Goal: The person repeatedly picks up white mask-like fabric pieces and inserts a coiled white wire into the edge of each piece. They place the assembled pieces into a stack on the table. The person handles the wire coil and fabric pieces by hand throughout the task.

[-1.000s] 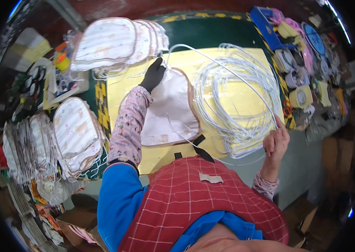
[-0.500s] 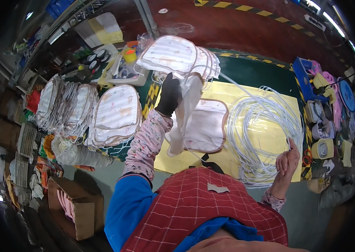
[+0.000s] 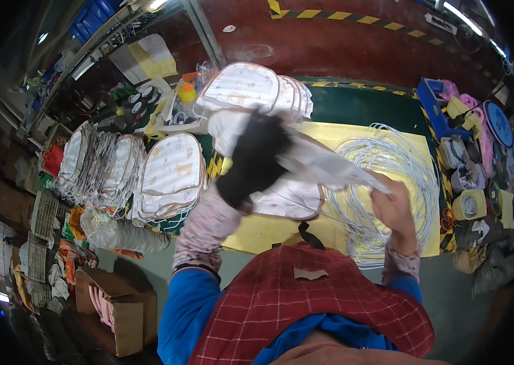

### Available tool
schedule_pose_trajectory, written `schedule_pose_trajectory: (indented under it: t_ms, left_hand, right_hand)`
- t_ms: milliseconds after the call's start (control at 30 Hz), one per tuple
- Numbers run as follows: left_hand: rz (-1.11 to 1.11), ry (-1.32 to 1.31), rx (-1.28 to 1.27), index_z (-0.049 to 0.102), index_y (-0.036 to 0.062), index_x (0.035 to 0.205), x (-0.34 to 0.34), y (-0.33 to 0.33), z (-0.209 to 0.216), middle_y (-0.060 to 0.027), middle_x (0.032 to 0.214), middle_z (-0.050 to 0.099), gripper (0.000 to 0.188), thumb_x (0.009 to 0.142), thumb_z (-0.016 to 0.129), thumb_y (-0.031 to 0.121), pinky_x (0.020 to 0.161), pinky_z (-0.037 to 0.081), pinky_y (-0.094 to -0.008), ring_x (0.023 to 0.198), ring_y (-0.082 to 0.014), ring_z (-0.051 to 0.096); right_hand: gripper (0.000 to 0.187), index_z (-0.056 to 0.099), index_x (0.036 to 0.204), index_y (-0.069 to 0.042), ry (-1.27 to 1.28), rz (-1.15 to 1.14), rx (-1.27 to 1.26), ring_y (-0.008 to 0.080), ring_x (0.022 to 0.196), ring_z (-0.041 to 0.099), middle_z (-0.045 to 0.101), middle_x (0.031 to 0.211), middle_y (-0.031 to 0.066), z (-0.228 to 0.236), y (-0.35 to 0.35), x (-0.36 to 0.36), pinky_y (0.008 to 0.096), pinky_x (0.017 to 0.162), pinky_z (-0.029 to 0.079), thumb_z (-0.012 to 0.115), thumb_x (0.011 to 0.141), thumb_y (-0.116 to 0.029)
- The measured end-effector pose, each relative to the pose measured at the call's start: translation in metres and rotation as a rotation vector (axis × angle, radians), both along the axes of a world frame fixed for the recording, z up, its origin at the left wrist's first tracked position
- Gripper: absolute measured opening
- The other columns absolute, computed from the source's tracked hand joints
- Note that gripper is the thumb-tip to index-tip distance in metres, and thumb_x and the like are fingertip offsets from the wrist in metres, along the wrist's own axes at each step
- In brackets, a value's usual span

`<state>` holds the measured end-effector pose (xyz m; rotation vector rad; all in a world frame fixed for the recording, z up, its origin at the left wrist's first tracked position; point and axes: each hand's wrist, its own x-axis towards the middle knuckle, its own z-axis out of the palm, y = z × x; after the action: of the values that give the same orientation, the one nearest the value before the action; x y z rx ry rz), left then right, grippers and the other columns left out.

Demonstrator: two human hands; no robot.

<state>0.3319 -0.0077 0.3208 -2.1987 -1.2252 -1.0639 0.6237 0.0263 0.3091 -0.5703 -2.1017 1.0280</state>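
My left hand (image 3: pixel 260 155), in a black glove and blurred by motion, is closed on a white fabric panel (image 3: pixel 330 165). The panel stretches slantwise to the right, above the worktable. At its right end, the bare fingers of my right hand (image 3: pixel 393 207) are pinched on the tip; whether a cord end is also in them I cannot tell. Below my hands, a white panel with brown edging (image 3: pixel 293 199) lies partly covered on a yellow sheet (image 3: pixel 244 234). To the right, by my right hand, is a large coil of white cord (image 3: pixel 406 161).
Stacked printed panels (image 3: pixel 241 88) stand at the back, with more piles (image 3: pixel 172 170) at the left. A blue bin (image 3: pixel 436 109) and tape rolls (image 3: pixel 468 205) line the right side. An open cardboard box (image 3: pixel 129 316) sits on the floor at lower left.
My left hand has swung the panel from hanging upright to slanting rightward. My right hand has moved left from the coil's right edge to the panel's end.
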Motion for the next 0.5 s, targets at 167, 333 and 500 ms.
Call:
schedule_pose_trajectory:
  t_ms: [167, 333, 500]
  left_hand:
    - [0.072, -0.388, -0.118, 0.062, 0.0038, 0.099, -0.054, 0.021, -0.055, -0.0099, 0.073, 0.062, 0.023, 0.087, 0.051, 0.019, 0.064, 0.048, -0.0349, 0.064, -0.0271, 0.061]
    - [-0.07, -0.103, -0.142, 0.061, 0.0092, 0.1, 0.012, 0.009, -0.01, -0.0071, 0.075, 0.058, 0.033, 0.069, 0.067, 0.019, 0.061, 0.044, -0.0397, 0.071, -0.0289, 0.058]
    - [0.117, -0.471, -0.265, 0.06, 0.0047, 0.091, -0.08, 0.019, -0.058, -0.011, 0.073, 0.057, 0.024, 0.082, 0.054, 0.027, 0.062, 0.044, -0.0379, 0.066, -0.0275, 0.057]
  right_hand:
    - [0.032, 0.058, 0.115, 0.002, 0.033, 0.043, -0.149, 0.0179, 0.074, 0.064, 0.067, 0.087, 0.0149, -0.01, -0.005, -0.016, 0.0287, 0.065, 0.049, 0.048, 0.086, -0.004]
    - [0.027, 0.059, 0.113, 0.001, -0.049, -0.062, -0.242, 0.0169, 0.07, 0.06, 0.066, 0.082, 0.0129, -0.029, 0.001, -0.024, 0.0288, 0.063, 0.047, 0.05, 0.088, -0.009]
    - [0.024, 0.06, 0.112, -0.006, 0.143, 0.102, -0.21, 0.0143, 0.068, 0.06, 0.063, 0.079, 0.0172, -0.046, 0.005, -0.014, 0.0268, 0.061, 0.046, 0.052, 0.09, -0.011]
